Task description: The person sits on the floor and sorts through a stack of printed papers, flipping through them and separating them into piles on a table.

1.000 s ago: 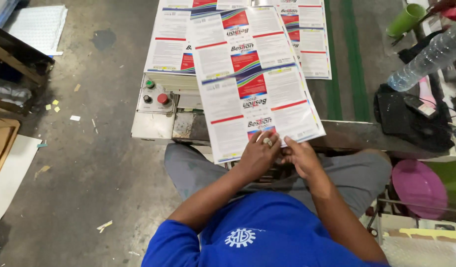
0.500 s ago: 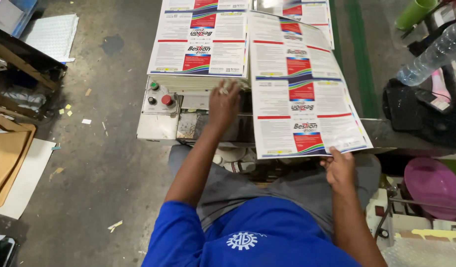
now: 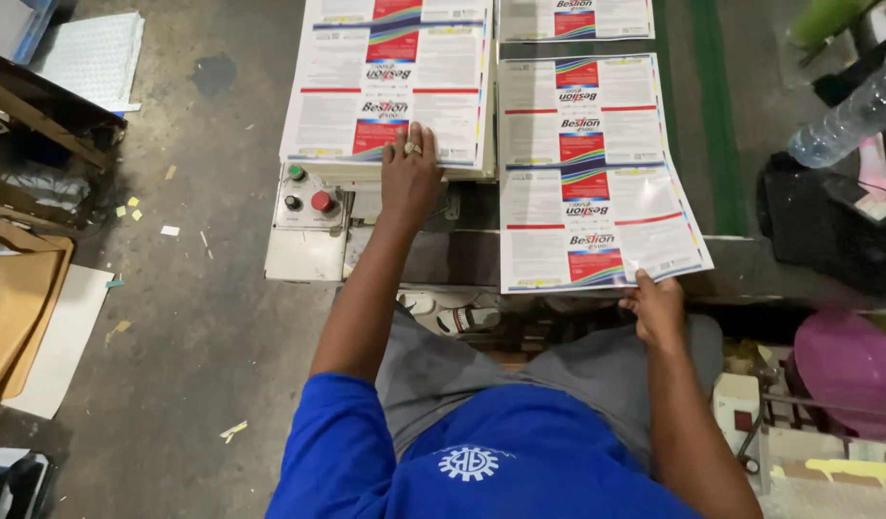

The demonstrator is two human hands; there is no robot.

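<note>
A thick stack of printed label sheets (image 3: 390, 72), white with red and blue panels, lies on the machine bed at upper centre. My left hand (image 3: 409, 178), with a ring on one finger, rests on the stack's near edge, fingers spread over the top sheet. My right hand (image 3: 654, 306) pinches the near right corner of a single printed sheet (image 3: 592, 183), which lies flat to the right of the stack and overhangs the bed's front edge. Another printed sheet (image 3: 574, 19) lies beyond it.
A control box (image 3: 303, 197) with red, green and black buttons sits left of my left hand. A clear plastic bottle (image 3: 847, 120), black items and a pink basin (image 3: 847, 365) are on the right. Cardboard (image 3: 15, 308) and paper scraps lie on the concrete floor at left.
The single sheet went from held before me in both hands to lying flat at right, held by my right hand only. My left hand moved up onto the stack's edge.
</note>
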